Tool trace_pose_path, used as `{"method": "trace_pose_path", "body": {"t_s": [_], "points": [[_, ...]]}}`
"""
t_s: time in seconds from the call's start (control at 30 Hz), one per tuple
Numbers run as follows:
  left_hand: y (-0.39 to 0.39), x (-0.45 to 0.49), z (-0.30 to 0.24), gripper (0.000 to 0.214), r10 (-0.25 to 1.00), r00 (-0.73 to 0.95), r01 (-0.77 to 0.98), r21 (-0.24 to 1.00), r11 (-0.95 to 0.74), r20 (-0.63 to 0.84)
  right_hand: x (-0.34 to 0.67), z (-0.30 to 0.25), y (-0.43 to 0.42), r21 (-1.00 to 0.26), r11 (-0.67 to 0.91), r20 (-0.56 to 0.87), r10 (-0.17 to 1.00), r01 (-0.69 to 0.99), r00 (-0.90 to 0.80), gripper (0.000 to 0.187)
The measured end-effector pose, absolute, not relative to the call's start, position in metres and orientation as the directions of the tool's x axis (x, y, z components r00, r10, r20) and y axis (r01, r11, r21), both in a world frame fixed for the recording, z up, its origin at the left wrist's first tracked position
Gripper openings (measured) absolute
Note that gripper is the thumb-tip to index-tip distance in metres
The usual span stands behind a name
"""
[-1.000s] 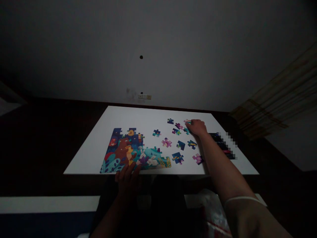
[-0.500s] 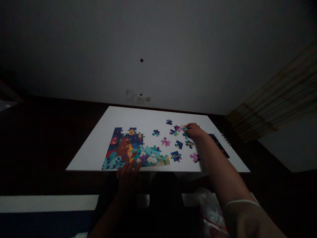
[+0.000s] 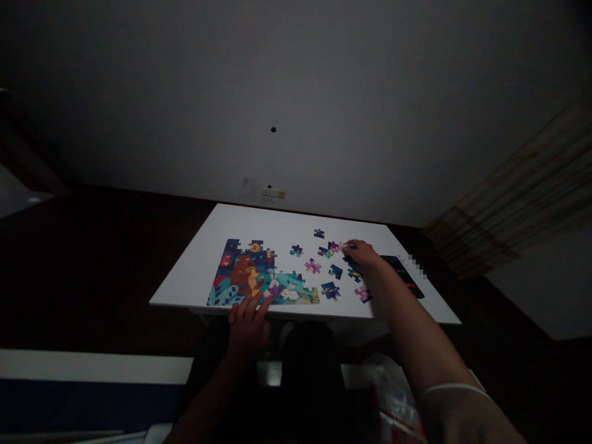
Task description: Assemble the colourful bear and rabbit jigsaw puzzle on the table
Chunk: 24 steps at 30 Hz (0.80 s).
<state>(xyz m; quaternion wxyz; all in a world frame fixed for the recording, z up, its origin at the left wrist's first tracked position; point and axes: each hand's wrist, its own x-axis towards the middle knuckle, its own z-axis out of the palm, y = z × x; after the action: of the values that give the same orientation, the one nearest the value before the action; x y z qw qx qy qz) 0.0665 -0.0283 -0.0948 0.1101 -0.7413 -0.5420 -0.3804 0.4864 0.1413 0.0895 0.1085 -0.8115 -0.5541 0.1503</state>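
Note:
A partly joined jigsaw puzzle [image 3: 245, 265] lies on the white table, showing a bear, a yellow bird and white rabbits. My left hand [image 3: 250, 317] rests with fingers spread on its lower edge and the table's front edge. Among the loose pieces to the right, my right hand [image 3: 363, 254] has its fingers pinched at a puzzle piece, mostly hidden under the fingertips. Near that hand lie a pink piece [image 3: 312, 266], a dark blue piece [image 3: 335, 272], a blue-and-yellow piece [image 3: 330, 290] and a pink-purple piece [image 3: 363, 294]. My right forearm covers part of the table.
A dark flat rectangular object [image 3: 407, 280] lies on the table [image 3: 185, 271] to the right of my forearm. Behind the table is a wall with a socket strip [image 3: 274, 193]. A striped curtain [image 3: 513, 185] hangs at right. A clear plastic bag [image 3: 393, 388] is below.
The view has shifted slightly, so the table sits a little lower and the puzzle farther right. My right hand stays pinched among the loose pieces; my left hand remains at the puzzle's lower edge.

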Motion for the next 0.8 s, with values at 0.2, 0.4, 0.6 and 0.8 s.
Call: {"method": "trace_pose_path", "body": {"t_s": [0.2, 0.4, 0.6, 0.8], "points": [[-0.029, 0.068, -0.091, 0.077, 0.733, 0.125, 0.872, 0.279, -0.403, 0.669, 0.498, 0.096, 0.121, -0.365, -0.342, -0.106, 0.939, 0.866, 0.326, 0.051], [-0.027, 0.068, -0.093, 0.056, 0.722, 0.129, 0.878, 0.259, -0.401, 0.68, 0.516, 0.104, 0.089, -0.357, -0.326, -0.273, 0.933, 0.875, 0.237, 0.009], [-0.028, 0.07, -0.089, 0.062, 0.719, 0.108, 0.872, 0.282, -0.4, 0.687, 0.508, 0.097, 0.075, -0.344, -0.339, -0.298, 0.924, 0.875, 0.241, 0.022], [-0.029, 0.069, -0.087, 0.059, 0.726, 0.115, 0.874, 0.279, -0.398, 0.678, 0.494, 0.099, 0.074, -0.348, -0.306, -0.24, 0.943, 0.886, 0.231, 0.022]]}}
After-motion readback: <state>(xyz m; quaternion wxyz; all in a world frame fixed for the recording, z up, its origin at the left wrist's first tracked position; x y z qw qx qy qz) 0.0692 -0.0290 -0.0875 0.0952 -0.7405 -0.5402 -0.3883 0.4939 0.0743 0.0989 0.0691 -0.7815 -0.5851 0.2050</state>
